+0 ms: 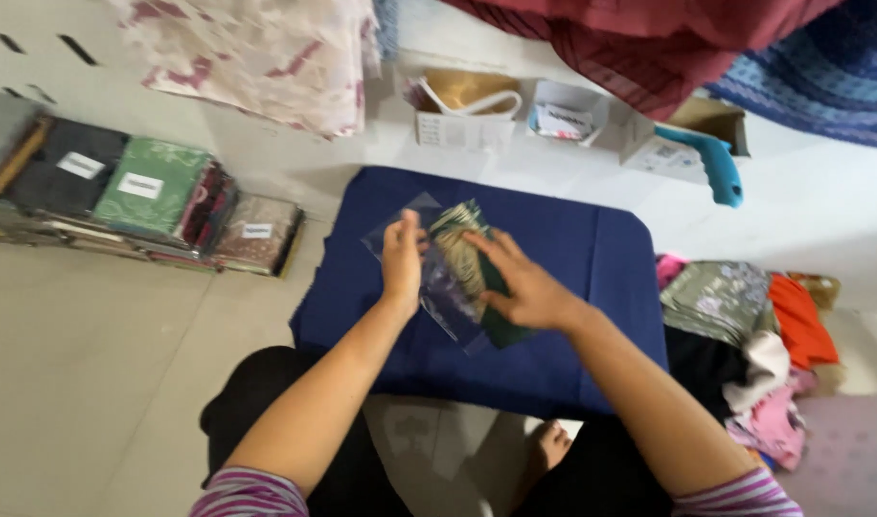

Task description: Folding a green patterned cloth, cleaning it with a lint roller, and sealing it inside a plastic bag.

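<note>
Fabric (462,251) folded into a flat rectangle, dark green with a pale gold pattern, lies half inside a clear plastic sleeve (438,287) on a navy blue cloth (572,258) spread over the pale floor. The bundle's long axis runs on a diagonal, from the upper left, away from the person, down toward the lower right, near the person's right wrist. The sleeve's loose end sticks out at the upper left.

The left hand (402,260) pinches the sleeve's edge between thumb and fingers, its fingers drawn narrow. The right hand (523,282) lies flat and spread wide on top of the fabric, pressing it against the navy cloth (its fingers point to the upper left, along the bundle).

To the left, a row of packaged fabrics (141,196) sits stacked on the floor: dark grey, green and brownish pink packs, each bearing a small white rectangular label. Beyond the navy cloth stand three small white cardboard boxes (462,115), the middle one with paper slips inside. A teal tool (711,163) rests against the rightmost box. At the right, a loose heap of clothes (745,335) shows grey, orange, white and pink.
</note>
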